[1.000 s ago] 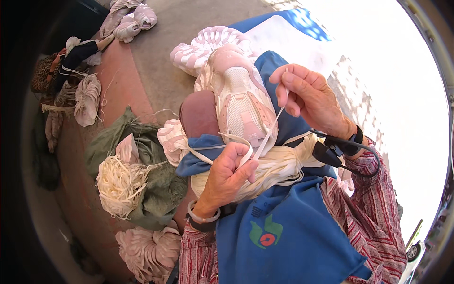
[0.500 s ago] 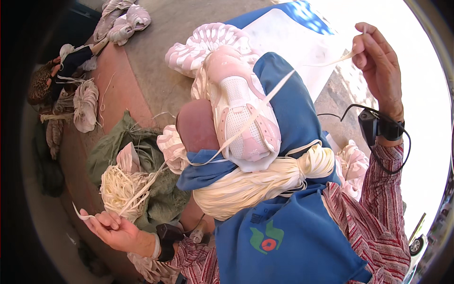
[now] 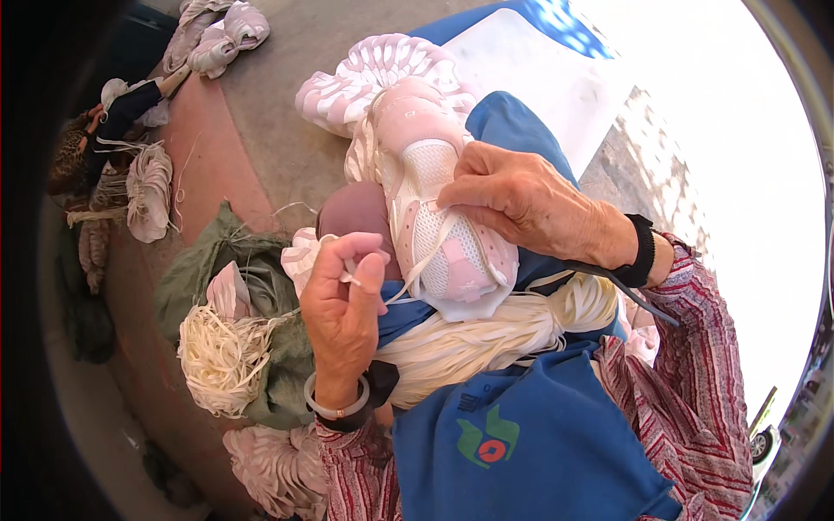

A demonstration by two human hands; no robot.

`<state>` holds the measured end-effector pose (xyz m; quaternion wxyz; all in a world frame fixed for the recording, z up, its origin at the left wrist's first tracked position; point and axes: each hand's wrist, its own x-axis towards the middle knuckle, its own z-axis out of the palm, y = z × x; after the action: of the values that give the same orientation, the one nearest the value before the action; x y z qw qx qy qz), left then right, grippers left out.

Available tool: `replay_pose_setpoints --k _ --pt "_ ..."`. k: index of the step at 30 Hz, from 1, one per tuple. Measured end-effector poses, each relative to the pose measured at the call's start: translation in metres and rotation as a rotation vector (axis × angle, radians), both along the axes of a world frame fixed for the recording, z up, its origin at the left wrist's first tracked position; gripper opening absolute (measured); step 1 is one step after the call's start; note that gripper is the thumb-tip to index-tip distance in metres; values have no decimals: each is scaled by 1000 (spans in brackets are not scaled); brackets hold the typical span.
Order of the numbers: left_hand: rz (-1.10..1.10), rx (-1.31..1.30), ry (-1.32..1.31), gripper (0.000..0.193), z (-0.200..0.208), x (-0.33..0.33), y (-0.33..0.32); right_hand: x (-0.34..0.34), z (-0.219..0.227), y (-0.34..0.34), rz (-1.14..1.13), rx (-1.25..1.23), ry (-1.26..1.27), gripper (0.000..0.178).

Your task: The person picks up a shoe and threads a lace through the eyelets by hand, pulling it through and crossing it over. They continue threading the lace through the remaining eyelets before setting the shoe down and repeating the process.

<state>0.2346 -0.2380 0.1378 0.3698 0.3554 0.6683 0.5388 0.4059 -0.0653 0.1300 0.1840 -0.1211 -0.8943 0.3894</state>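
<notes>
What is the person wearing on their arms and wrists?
Both arms have striped red and white sleeves. The left hand has a pale bangle and a black band at the wrist. The right hand has a black wrist strap with dark cables trailing off it.

Shoe (image 3: 434, 217) heel behind right hand (image 3: 530, 204); lace (image 3: 408, 278) end inside left hand (image 3: 343, 304) pinch.

Shoe (image 3: 443, 217) on the person's lap, above a lace bundle (image 3: 486, 334); right hand (image 3: 521, 204) on it, left hand (image 3: 343, 304) left, sack (image 3: 226, 260) farther left.
</notes>
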Motion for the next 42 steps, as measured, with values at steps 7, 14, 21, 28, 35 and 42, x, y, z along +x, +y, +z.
replay_pose_setpoints --k 7,14,21,28,35,42 --pt "-358 -167 185 17 -20 -3 9 19 9 8 6 -127 -135 10" --pt "-244 -196 37 17 -12 -11 27 4 3 2 -41 -34 -52 9" --pt "-265 -160 74 15 -26 -6 41 -1 5 0 -41 18 -79 9" --pt "-240 61 289 15 -33 0 43 0 3 -3 -68 -67 -69 10" --pt "-337 157 545 16 -28 -2 50 -1 3 -11 -129 27 -176 10" --pt "-336 276 723 14 -35 -1 54 0 -6 -6 -88 123 -56 11"
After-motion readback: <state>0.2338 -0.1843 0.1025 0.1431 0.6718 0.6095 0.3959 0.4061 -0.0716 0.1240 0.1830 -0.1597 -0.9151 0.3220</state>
